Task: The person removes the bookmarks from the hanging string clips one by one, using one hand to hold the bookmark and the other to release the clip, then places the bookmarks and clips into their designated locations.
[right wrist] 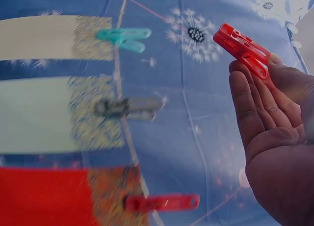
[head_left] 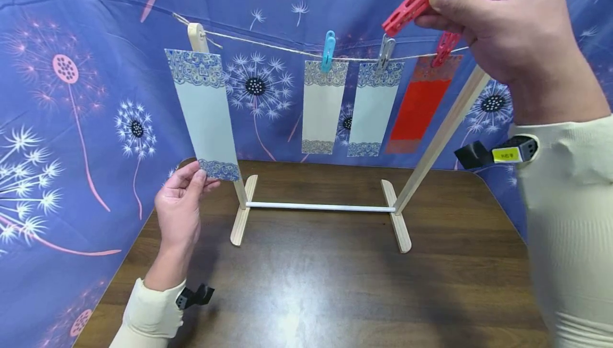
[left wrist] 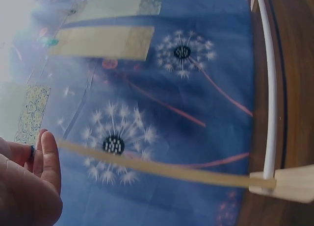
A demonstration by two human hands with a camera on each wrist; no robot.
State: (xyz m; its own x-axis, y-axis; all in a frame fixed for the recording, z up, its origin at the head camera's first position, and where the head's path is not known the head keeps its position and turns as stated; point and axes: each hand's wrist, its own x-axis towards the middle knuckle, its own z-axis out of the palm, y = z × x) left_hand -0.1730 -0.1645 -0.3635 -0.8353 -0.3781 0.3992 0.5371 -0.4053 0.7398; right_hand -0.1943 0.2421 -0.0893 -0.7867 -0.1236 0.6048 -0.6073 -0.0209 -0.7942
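Note:
My left hand (head_left: 179, 209) pinches the lower corner of a pale blue paper strip (head_left: 203, 108) with patterned ends, held up in front of the rack's left post. Up at the right, my right hand (head_left: 498, 23) pinches a red clothespin (head_left: 409, 7) between thumb and fingers. Its jaws hold nothing in the right wrist view. Along the string (head_left: 268, 44) hang a cream strip (head_left: 323, 108) under a blue clothespin (head_left: 328, 51), a light blue strip (head_left: 373, 111) under a grey clothespin (head_left: 385, 52), and a red strip (head_left: 423, 106) under another red clothespin (head_left: 445, 49).
A wooden rack carries the string; its right post (head_left: 442, 138) slants up beside my right hand. A white bar (head_left: 321, 207) joins its feet, which stand on a dark wooden table (head_left: 316, 273). Blue dandelion-print cloth (head_left: 62, 140) hangs behind.

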